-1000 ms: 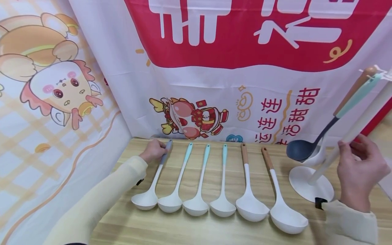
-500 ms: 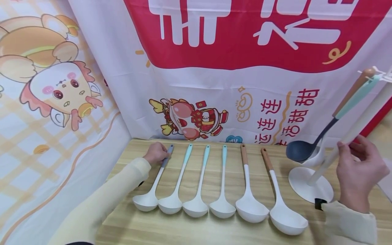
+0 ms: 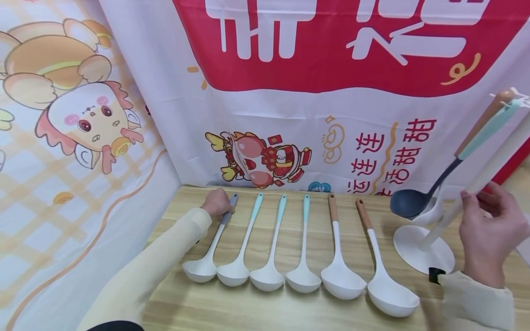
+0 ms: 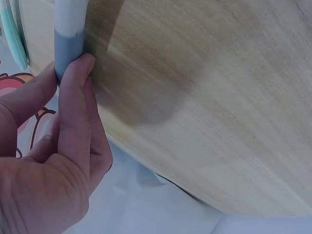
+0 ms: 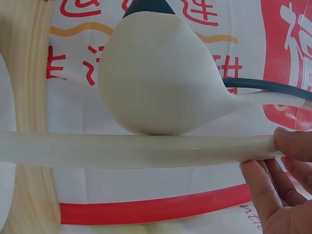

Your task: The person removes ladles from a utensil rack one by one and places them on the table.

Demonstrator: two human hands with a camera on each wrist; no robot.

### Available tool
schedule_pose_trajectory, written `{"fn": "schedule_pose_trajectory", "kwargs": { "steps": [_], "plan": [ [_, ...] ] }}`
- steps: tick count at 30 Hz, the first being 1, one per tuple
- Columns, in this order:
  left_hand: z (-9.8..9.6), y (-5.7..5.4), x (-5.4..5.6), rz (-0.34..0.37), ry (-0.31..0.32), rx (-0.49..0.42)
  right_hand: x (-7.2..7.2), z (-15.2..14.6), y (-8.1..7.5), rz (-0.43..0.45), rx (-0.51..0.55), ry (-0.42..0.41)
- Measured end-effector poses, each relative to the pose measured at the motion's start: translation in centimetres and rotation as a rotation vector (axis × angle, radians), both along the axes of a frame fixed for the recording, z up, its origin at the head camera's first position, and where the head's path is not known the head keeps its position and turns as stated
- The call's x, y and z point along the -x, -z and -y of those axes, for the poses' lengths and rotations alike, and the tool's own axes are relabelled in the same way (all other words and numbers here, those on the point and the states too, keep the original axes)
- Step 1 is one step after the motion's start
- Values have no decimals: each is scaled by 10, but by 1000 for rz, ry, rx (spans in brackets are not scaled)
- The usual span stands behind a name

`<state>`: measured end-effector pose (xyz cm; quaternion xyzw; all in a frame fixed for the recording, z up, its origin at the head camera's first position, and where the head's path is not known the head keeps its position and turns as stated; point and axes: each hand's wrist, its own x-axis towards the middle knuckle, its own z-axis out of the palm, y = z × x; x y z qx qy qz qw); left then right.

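Observation:
My left hand (image 3: 216, 202) pinches the grey-blue handle of the leftmost white ladle (image 3: 213, 243). In the left wrist view, thumb and fingers close on that grey-blue handle (image 4: 68, 51). Several more white ladles lie beside it in a row, bowls toward me, with teal handles (image 3: 279, 209) and then brown handles (image 3: 333, 207). At the right, my right hand (image 3: 492, 225) holds the pole of a white stand (image 3: 480, 181) between thumb and fingers. From its top hang a dark-bowled ladle (image 3: 407, 202) and a white ladle (image 5: 161, 73), partly hidden behind the dark one in the head view.
The stand's round white base (image 3: 406, 243) rests on the wooden table (image 3: 232, 308), right of the row. A printed cloth (image 3: 265, 110) hangs behind the table's back edge, and another patterned cloth (image 3: 136, 220) covers the left side.
The handle end of the grey-handled ladle has shifted slightly nearer me and right, now about level with the neighbouring handle ends. My left hand moved with it. The right hand stays on the pole.

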<state>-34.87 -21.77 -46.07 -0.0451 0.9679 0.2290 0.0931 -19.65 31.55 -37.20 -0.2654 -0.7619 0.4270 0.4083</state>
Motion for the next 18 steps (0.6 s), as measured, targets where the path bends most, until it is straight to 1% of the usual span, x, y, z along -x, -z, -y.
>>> {"fn": "schedule_pose_trajectory", "kwargs": {
  "steps": [3,9,14,18],
  "plan": [
    [-1,0,0,10,-8,9,1,-1,1,13,4,-4],
    [-2,-3,2,6,-7,22,1,-2,-2,46,18,-14],
    [-1,-2,2,2,-12,6,-1,0,-4,64,27,-15],
    [0,-1,1,12,-31,-7,0,0,-2,71,25,-12]
  ]
}}
